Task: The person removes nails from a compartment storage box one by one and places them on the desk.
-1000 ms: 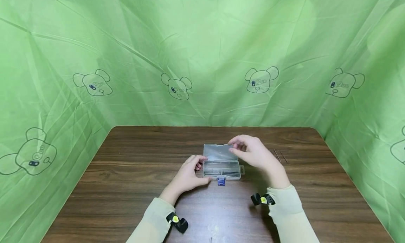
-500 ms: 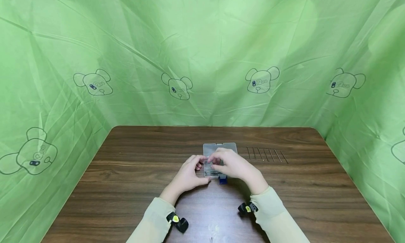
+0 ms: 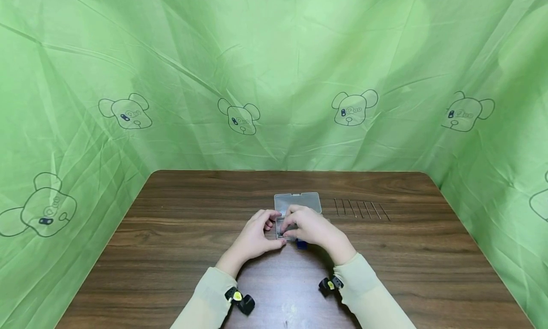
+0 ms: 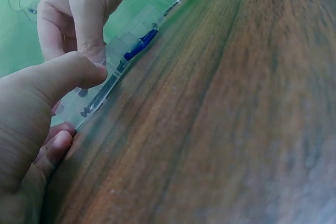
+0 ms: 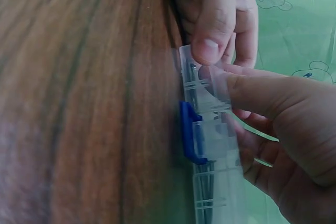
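A clear plastic box [image 3: 279,223] stands on the table with its lid [image 3: 297,202] folded back. Thin metal nails [image 4: 86,109] lie inside, along its near side; a blue latch [image 5: 187,132] hangs at the front. My left hand [image 3: 252,237] grips the box's left end, thumb at the near corner and fingers at the far side. My right hand [image 3: 311,228] reaches down into the left part of the box, fingers bent and thumb close to the index finger. Its fingertips are partly hidden, so whether a nail is between them cannot be told.
Several nails [image 3: 361,209] lie apart in a row on the brown wooden table [image 3: 180,253], right of the box. Green cloth [image 3: 274,58] hangs behind and at both sides. A small black camera is strapped to each wrist.
My right hand has come left from above the row of nails and the lid's right side, then down into the box. The left hand keeps its grip on the box.
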Tool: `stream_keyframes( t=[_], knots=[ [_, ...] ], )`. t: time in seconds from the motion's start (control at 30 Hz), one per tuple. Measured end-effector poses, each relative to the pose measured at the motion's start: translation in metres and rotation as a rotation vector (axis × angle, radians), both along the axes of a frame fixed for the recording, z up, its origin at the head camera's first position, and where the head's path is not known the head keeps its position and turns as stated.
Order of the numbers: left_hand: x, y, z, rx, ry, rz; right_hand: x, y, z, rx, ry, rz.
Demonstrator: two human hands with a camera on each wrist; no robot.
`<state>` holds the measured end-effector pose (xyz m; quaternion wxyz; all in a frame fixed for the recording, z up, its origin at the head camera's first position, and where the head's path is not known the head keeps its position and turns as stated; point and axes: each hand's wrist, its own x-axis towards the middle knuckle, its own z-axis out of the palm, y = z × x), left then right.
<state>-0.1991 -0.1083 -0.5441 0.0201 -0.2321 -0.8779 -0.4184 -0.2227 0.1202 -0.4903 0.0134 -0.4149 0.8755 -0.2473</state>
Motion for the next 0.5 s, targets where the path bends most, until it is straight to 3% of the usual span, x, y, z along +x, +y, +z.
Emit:
stream_keyframes(
  t=[0.5],
  knots=[
    [-0.0012, 0.0001, -0.0037, -0.01, 0.001, 0.009, -0.0013, -0.003, -0.0091, 0.023, 0.056, -0.056]
  ],
)
